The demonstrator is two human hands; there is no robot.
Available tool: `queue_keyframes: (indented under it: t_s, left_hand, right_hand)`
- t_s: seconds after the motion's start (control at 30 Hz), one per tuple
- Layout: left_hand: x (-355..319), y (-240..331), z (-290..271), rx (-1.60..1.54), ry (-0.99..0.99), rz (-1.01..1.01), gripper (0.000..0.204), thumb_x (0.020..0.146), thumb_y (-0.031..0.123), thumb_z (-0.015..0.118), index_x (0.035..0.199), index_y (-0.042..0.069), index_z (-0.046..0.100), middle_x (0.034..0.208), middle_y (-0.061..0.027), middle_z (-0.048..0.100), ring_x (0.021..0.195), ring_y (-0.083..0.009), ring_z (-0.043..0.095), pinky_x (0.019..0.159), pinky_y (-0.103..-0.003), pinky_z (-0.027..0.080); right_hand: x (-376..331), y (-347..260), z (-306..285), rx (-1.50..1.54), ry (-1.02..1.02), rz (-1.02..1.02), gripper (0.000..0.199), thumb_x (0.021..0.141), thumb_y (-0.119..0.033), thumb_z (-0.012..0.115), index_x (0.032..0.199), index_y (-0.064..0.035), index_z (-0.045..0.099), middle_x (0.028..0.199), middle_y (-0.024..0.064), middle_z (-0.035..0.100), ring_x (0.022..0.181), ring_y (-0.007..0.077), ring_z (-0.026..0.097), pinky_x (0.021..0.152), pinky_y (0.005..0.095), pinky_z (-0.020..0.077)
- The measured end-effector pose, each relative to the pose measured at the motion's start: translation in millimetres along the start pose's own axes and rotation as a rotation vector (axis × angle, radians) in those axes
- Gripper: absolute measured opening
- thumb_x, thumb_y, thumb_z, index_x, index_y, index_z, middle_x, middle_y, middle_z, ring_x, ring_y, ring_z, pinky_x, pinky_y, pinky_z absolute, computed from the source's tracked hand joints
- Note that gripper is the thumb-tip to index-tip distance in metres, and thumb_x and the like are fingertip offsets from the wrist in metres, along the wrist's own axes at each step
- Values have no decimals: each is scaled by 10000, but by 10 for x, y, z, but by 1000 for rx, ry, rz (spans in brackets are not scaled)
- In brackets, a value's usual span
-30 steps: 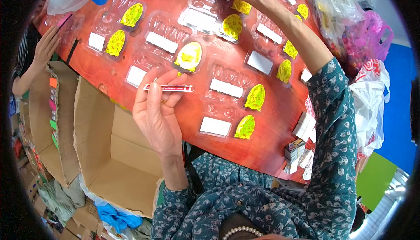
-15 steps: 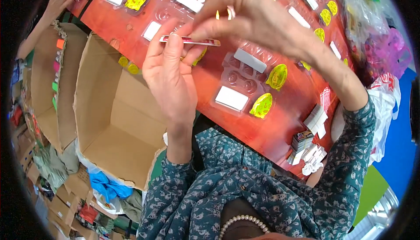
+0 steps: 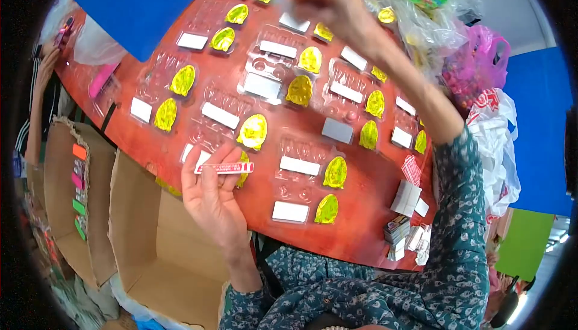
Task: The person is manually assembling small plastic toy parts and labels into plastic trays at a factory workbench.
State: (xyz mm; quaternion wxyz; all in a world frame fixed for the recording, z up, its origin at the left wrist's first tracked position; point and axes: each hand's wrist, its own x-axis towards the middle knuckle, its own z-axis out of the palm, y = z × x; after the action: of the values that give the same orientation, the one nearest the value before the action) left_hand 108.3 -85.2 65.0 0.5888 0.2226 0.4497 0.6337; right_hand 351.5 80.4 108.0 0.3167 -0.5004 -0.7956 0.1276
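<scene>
My left hand is closed on a thin stack of red-and-white cards, pinched between thumb and fingers and seen nearly edge-on. My right hand is stretched over the far part of the red table, its fingers curled and blurred. A pale smear by its fingertips looks like a small thin piece, too blurred to name. Under and around both hands lie clear moulded plastic trays, with white cards and yellow foil egg-shaped pieces set in them.
Small card stacks and crumpled white paper lie at the table's right edge. Plastic bags hang beyond it. An open cardboard box stands at my left. Another person's hand shows at the far left.
My right hand has left the card stack and moved away over the far rows. My left hand keeps the stack. The view has shifted, showing more of the table.
</scene>
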Motion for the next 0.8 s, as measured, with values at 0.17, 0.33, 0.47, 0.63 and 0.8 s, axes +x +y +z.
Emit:
queue_keyframes:
  t_s: [0.17,0.33,0.47,0.63,0.8]
  left_hand:
    - [23,-89,-50,-88,-68,-83,308,926,131,421,1188,-24,376,1071,-267,532,936,-302,589,771,-358,531]
    - [130,-96,-75,-152,-18,-144,330,936,174,412,1179,-48,412,1076,-245,541,934,-247,596,803,-341,525]
    - [179,-44,-133,-136,-25,-140,348,934,185,417,1197,-44,407,1070,-225,552,923,-238,601,810,-342,524]
    - [172,-120,-38,-152,-56,-149,349,938,187,411,1202,-41,409,1060,-204,564,918,-227,604,802,-331,520]
    - [150,-109,-2,-153,-64,-162,345,937,178,412,1203,-42,408,1060,-198,564,931,-227,596,797,-324,513]
  right_hand:
    - [209,1379,-471,-233,225,8,143,684,-107,585,761,-7,654,651,139,624,594,219,605,565,330,470]
    - [381,1669,-8,-391,27,225,135,679,-155,590,748,-76,676,693,119,643,650,248,628,580,351,482]
    - [310,1411,140,-364,37,74,137,696,-154,558,722,-99,682,704,128,642,650,267,628,566,380,488]
    - [470,1891,247,-521,-26,232,107,672,-137,565,657,-91,660,645,165,610,607,295,611,537,408,479]
    - [396,2022,286,-567,90,141,56,635,-118,594,618,-95,642,598,176,586,592,312,602,545,417,478]
